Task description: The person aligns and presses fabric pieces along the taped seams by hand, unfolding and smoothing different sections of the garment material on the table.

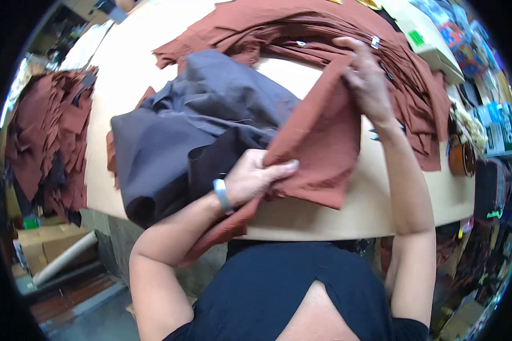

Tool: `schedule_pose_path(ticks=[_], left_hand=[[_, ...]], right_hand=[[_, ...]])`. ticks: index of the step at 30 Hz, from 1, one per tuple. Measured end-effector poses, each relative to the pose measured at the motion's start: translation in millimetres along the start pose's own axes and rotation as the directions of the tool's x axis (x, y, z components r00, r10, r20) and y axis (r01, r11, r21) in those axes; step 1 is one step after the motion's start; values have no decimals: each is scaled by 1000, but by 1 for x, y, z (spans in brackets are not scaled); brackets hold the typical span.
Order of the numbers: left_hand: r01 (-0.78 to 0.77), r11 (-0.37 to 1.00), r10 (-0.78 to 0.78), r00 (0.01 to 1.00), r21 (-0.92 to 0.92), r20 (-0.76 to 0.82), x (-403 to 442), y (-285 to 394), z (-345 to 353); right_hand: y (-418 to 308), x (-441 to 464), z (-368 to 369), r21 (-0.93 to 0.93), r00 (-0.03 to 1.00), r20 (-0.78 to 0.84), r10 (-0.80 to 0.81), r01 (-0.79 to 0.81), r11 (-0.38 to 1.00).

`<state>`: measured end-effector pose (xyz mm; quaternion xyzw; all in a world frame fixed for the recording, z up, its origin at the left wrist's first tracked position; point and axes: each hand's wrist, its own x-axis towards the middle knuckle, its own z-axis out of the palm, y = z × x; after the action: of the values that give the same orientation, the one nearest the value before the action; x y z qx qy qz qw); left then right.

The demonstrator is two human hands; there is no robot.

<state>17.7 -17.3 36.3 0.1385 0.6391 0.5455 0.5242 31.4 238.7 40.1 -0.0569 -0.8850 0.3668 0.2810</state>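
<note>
A piece of rust-brown fabric (318, 142) is stretched between my two hands above the table. My left hand (253, 176), with a pale band on the wrist, grips its lower left part, thumb on top. At the upper right, my right hand (367, 82) pinches the fabric's top corner between the fingers. The fabric's lower end hangs past the table edge under my left forearm. Beside my left hand lies a crumpled heap of dark grey cloth (210, 108), part of it almost black.
Layered rust-brown garments (279, 23) curve along the far and right side of the pale table (404, 199). More brown pieces (48, 131) hang at the left edge. A brown round container (462, 159) and a white box (438, 57) stand at the right. Cardboard boxes (54, 244) sit below left.
</note>
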Motion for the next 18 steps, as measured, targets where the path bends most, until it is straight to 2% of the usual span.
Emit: schedule_pose_path(ticks=[1, 2, 3, 4, 5, 6, 7, 8, 10, 11, 12, 14, 15, 16, 18], left_hand=[[-51, 997, 48, 997, 49, 52, -1, -1, 3], [-103, 990, 93, 990, 95, 105, -2, -2, 6], [-126, 992, 114, 961, 31, 254, -6, 1, 8], [-201, 969, 155, 947, 142, 282, -14, 2, 9], [-439, 825, 362, 894, 357, 264, -27, 7, 8], [-600, 581, 535, 791, 551, 297, -41, 14, 5], [-647, 496, 595, 739, 579, 316, -55, 21, -5], [-690, 406, 645, 680, 599, 347, -70, 28, -18], [-549, 160, 795, 565, 821, 222, -93, 34, -52], [-289, 137, 794, 604, 947, 69, -106, 35, -61], [-5, 114, 795, 600, 993, -88, -117, 33, -67], [298, 208, 644, 675, 932, -360, -120, 6, -91], [302, 282, 559, 720, 911, -411, -116, -12, -102], [227, 311, 555, 745, 923, -370, -109, -30, -109], [373, 131, 585, 719, 918, -376, -97, -51, -95]], right_hand=[[0, 1, -6, 147, 998, 12, 68, -69, 987], [4, 3, -16, 156, 999, -4, 39, -38, 987], [8, 5, -25, 163, 1000, -20, 11, -7, 987], [17, 5, -43, 175, 999, -30, 33, -27, 984], [26, 5, -60, 187, 998, -41, 54, -46, 981], [36, 5, -77, 199, 996, -51, 76, -64, 978], [38, 4, -94, -151, 985, -137, 105, -125, 981], [37, 3, -106, -456, 961, -215, 176, -258, 852], [53, -4, -126, -672, 956, -273, -109, -109, 733], [33, -12, -120, -616, 954, -253, -163, -29, 787], [-2, -23, -102, -554, 948, -237, -215, 50, 831], [-38, -41, -82, -395, 935, -177, -307, 218, 892], [-52, -54, -63, -306, 931, -54, -362, 329, 893], [-64, -66, -40, -213, 899, 91, -428, 437, 874], [-77, -89, 15, -53, 766, 335, -549, 597, 801]])
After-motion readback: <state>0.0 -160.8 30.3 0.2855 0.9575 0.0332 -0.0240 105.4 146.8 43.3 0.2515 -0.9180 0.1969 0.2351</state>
